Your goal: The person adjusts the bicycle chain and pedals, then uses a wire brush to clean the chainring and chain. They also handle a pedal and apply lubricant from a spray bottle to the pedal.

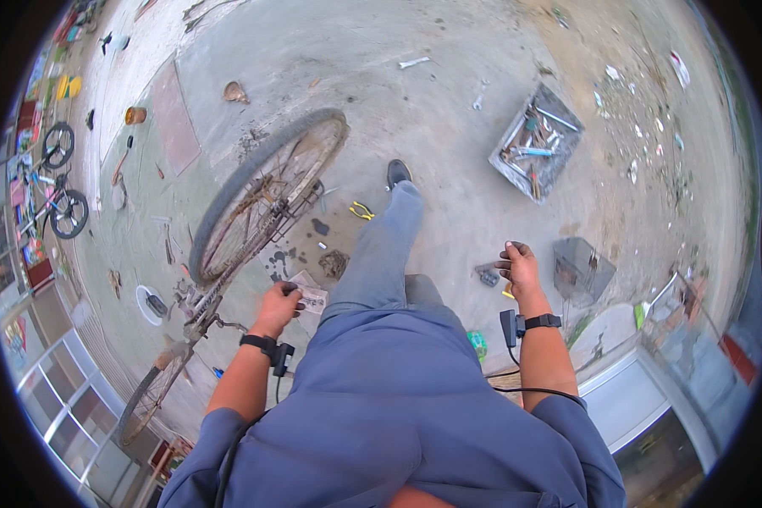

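My left hand [281, 303] is at the lower left, fingers curled, beside a pale printed paper [311, 295]; whether it grips the paper or anything else is unclear. My right hand [519, 267] hangs at the right with loosely bent, parted fingers and no visible object held, over a dark small object [488, 276] on the concrete. To my left a rusty bicycle [220, 237] lies or leans with its large wheel angled upward. Yellow-handled pliers [361, 209] lie near my outstretched leg [383, 241].
A metal tray of tools [533, 178] sits ahead right, with a grey box [582, 271] nearer. Wrenches [413, 63], an orange can [135, 116] and a white bowl [146, 305] are scattered around. Another bicycle [59, 203] and a glass-paned frame [59, 398] line the left. Litter [633, 169] dots the right.
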The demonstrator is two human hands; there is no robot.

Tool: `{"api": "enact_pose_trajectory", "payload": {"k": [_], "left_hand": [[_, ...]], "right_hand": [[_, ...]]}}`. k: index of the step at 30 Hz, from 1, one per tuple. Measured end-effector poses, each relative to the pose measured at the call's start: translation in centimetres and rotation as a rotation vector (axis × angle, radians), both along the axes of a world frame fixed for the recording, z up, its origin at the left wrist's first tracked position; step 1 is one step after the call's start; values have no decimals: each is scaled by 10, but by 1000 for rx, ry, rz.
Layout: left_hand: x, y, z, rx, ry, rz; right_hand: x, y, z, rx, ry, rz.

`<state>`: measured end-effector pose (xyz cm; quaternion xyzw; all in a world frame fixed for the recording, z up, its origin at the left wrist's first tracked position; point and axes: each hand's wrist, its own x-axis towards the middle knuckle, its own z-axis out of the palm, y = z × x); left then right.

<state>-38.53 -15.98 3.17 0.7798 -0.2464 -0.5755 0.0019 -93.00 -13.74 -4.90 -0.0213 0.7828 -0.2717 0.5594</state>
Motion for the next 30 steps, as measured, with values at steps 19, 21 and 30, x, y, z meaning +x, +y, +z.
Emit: {"api": "enact_pose_trajectory", "payload": {"k": [19,21,30], "left_hand": [[-92,-47,-46,275,0,420],[-111,-41,-51,307,-13,483],[-164,-25,-88,457,-51,638]], "right_hand": [[25,-384,-109,-34,-21,726],[25,-410,-132,21,-14,765],[29,-472,-251,-2,71,1025]]}}
